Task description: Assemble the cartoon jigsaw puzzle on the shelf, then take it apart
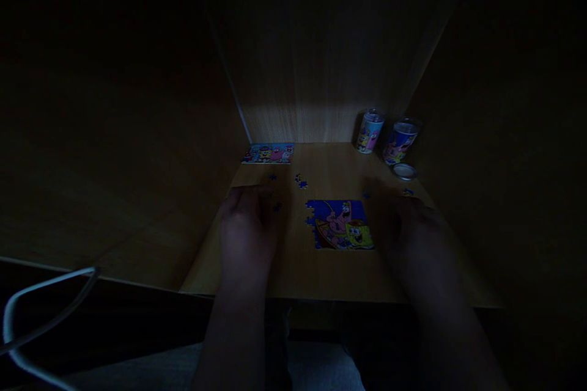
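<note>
Head view, and from where I sit it is very dim. I see the left hand (245, 217) low over the left side of the table (298, 275), back upward, fingers curled inward, its forearm rising almost straight from the bottom edge. The right hand (417, 223) is over the right side, fingers bent, its forearm slanting in from the lower right. Both hands are too dark for me to tell whether either grips a piece.

Between them, nearer the right hand, lies the partly assembled puzzle (342, 226), flat, its left edge ragged with tabs.

Two printed canisters stand at the back right: the left canister (368, 133) and the right canister (398, 142). Both have clear upper parts; I cannot make out what either contains. One round lid (405, 171) lies just in front of the right canister.

I count one picture strip (268, 153) at the back left corner. Loose pieces show in at least five spots: two near the left hand, a small cluster (301, 182) above the puzzle's left edge, one piece (367, 193) by its upper right corner, and another (408, 193) by the right fingertips.
</note>
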{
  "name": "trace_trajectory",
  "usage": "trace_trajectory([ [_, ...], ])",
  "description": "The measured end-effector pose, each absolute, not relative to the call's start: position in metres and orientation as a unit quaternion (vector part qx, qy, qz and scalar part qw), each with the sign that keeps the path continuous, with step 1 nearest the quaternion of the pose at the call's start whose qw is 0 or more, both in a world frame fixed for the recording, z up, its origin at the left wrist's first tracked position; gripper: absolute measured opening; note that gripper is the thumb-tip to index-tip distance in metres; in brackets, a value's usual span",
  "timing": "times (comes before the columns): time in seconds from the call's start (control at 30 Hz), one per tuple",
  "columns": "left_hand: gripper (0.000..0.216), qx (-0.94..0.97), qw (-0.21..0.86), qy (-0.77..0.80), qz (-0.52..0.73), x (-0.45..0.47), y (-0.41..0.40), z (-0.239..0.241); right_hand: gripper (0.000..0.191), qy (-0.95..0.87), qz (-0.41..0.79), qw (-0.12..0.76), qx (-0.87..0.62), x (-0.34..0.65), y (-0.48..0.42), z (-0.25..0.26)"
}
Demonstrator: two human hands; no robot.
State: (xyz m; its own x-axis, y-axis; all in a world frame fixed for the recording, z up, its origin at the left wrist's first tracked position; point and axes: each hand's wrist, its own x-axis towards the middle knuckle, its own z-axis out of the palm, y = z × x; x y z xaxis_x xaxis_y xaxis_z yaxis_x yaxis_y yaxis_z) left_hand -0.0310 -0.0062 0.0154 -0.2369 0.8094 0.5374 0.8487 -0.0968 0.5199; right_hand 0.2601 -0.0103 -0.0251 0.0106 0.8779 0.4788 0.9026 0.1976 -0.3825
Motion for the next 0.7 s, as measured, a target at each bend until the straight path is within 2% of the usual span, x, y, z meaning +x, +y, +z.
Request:
trace_trajectory([
  [0.13,0.022,-0.633,0.007,-0.663,-0.4,-0.031,-0.004,0.012,0.045,-0.671,-0.09,0.29,-0.677,0.266,-0.013,-0.03],
  [0.33,0.02,-0.606,0.007,-0.686,-0.403,-0.032,-0.005,0.013,0.048,-0.674,-0.092,0.269,-0.682,0.263,-0.014,-0.026],
  [0.47,0.019,-0.598,0.005,-0.698,-0.394,-0.031,-0.006,0.014,0.04,-0.713,-0.068,0.284,-0.637,0.257,-0.011,-0.024],
  [0.57,0.019,-0.599,0.0,-0.701,-0.387,-0.031,-0.005,0.013,0.024,-0.742,-0.05,0.286,-0.604,0.255,-0.008,-0.024],
  [0.7,0.019,-0.58,0.014,-0.717,-0.386,-0.036,-0.004,0.009,0.019,-0.713,-0.071,0.275,-0.641,0.257,-0.007,-0.024],
])
